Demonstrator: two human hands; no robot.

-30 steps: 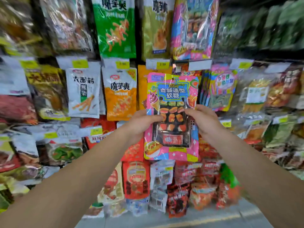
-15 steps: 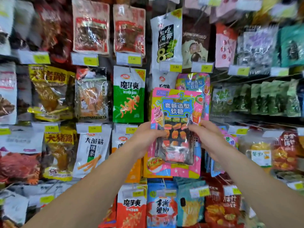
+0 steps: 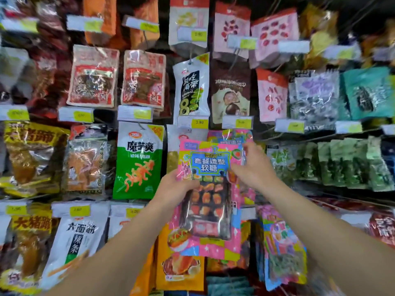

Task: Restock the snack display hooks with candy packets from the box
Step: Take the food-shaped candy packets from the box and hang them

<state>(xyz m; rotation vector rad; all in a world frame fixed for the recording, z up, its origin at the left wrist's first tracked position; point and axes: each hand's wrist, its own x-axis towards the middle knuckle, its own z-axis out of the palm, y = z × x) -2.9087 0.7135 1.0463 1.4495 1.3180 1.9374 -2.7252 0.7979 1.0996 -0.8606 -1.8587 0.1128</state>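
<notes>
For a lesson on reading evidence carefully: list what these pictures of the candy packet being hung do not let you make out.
Head view, the only one:
- Hook for the candy packet: hidden behind it.
- Supply box: outside the frame.
- Right hand fingertips: hidden behind the packet's top edge.
- Left hand fingers: behind the packet.
- Top-left price tags: blurred, unreadable.

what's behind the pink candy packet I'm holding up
Behind the pink candy packet, held by your left hand and right hand, a matching packet peeks above its top edge and an orange packet shows below. The hook itself is covered.
</notes>
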